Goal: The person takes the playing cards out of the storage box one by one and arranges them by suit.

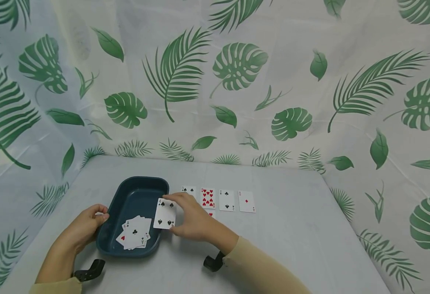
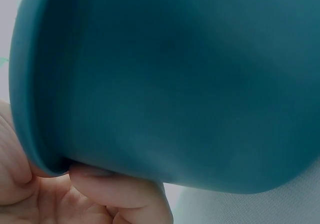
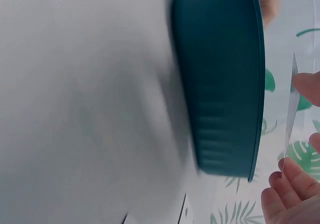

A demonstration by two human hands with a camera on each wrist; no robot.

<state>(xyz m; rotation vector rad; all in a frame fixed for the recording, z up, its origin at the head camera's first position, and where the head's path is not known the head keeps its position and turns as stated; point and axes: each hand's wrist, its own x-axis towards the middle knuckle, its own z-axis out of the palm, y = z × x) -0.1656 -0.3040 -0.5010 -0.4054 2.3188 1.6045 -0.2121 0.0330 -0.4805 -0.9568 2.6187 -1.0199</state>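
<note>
A dark blue rectangular tray [image 1: 135,202] stands on the table, with a loose pile of playing cards [image 1: 135,232] at its near end, an ace of clubs on top. At the tray's left side my left hand [image 1: 84,225] grips the rim; the left wrist view shows a finger tucked under the lip of the tray [image 2: 175,94]. My right hand [image 1: 192,216] pinches a four of spades [image 1: 164,213] by its edges, face up, over the tray's right rim. Seen edge-on in the right wrist view, the card [image 3: 291,114] is higher than the rim.
Right of the tray lie face-up cards in a row: a five of spades [image 1: 188,189], a hearts card [image 1: 208,198], a two of clubs [image 1: 227,200] and an ace of diamonds [image 1: 247,201]. Another red card [image 1: 211,213] is partly hidden by my right hand. Leaf-patterned cloth [image 1: 237,122] surrounds the table.
</note>
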